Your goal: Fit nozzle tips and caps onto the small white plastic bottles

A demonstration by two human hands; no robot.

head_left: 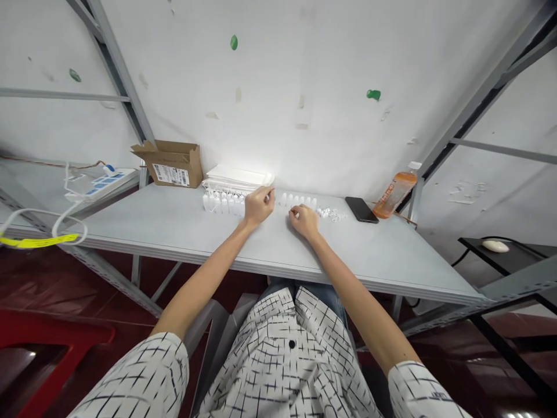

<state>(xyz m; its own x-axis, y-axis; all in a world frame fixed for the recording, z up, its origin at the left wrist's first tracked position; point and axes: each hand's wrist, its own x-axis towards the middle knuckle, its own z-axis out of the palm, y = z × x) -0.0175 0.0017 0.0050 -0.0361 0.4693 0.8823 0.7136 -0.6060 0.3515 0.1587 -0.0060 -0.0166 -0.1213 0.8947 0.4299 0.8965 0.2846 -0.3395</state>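
My left hand (257, 206) is raised a little over the grey table, its fingers curled closed at the right end of a row of small white upright pieces (223, 203). Thin dark and white strands show on that row. Closer to me, my right hand (305, 220) rests low by the tabletop with its fingers pinched together. Behind it stands a second row of small white pieces (298, 201). A loose heap of tiny white parts (333, 214) lies just right of that hand. Whatever either hand holds is hidden or too small to name.
At the back of the table (278, 251) are an open cardboard box (174, 165) and a stack of white sheets (239, 176). A black phone (361, 209) and an orange drink bottle (395, 193) are at the right. A power strip (104, 184) sits far left.
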